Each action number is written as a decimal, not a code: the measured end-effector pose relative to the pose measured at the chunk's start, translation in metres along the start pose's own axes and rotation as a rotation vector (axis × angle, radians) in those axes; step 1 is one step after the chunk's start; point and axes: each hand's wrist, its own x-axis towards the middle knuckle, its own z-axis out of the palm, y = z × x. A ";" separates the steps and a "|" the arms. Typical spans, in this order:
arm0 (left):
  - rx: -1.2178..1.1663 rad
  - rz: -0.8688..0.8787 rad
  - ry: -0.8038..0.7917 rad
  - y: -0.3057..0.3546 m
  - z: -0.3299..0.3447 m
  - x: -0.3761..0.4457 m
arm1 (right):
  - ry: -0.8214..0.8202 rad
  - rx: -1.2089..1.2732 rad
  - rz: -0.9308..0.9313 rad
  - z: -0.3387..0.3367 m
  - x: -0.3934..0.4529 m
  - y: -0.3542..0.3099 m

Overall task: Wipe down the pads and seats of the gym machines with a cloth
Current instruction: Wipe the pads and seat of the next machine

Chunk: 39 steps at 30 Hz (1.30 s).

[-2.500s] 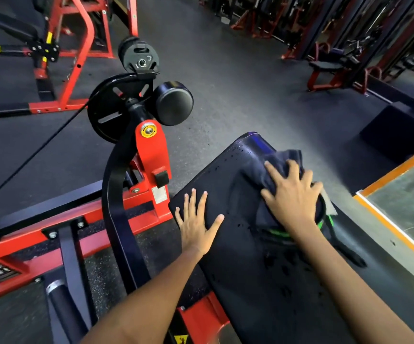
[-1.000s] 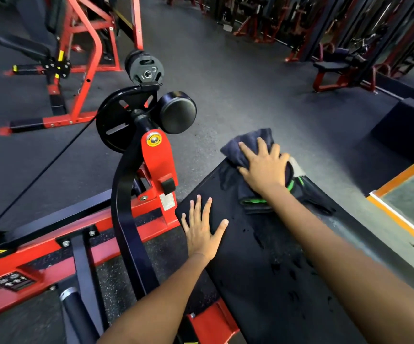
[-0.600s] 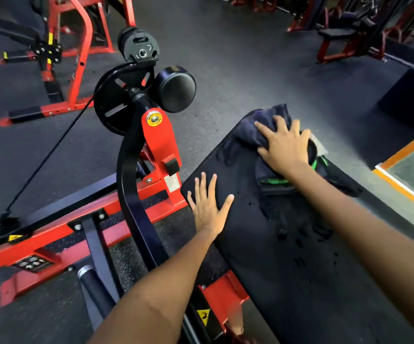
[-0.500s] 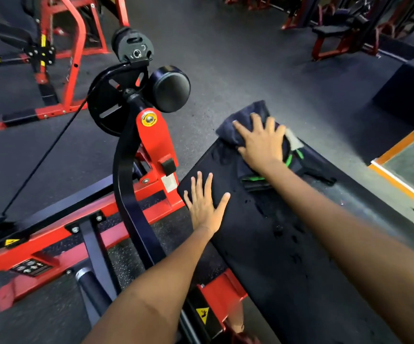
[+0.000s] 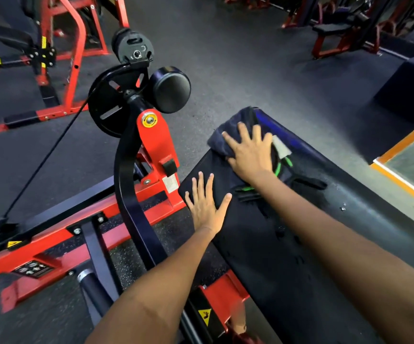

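A long black bench pad (image 5: 275, 256) runs from the lower right toward the middle, speckled with wet drops. A dark blue cloth (image 5: 228, 135) with green trim and a white tag lies at the pad's far end. My right hand (image 5: 250, 152) presses flat on the cloth with fingers spread. Flat on the pad's left edge, nearer to me, rests my left hand (image 5: 207, 204), fingers straight and holding nothing.
A red and black machine frame (image 5: 153, 145) with a round black roller pad (image 5: 170, 89) and weight plate (image 5: 131, 45) stands left of the bench. More red machines stand at the far left and top right. An orange-edged platform (image 5: 404, 155) lies to the right.
My right hand has slid the cloth back and forth across the pad's far end, ending near its far left corner. My left hand has stayed on the pad's left edge.
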 end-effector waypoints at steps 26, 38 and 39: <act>-0.490 -0.214 -0.231 -0.042 -0.069 0.049 | -0.039 -0.019 -0.042 0.013 -0.026 -0.035; -0.670 -0.379 -0.295 -0.045 -0.082 0.069 | -0.082 -0.010 -0.236 0.028 -0.051 -0.049; -0.650 -0.378 -0.293 -0.045 -0.082 0.071 | -0.073 -0.011 -0.197 0.027 -0.047 -0.055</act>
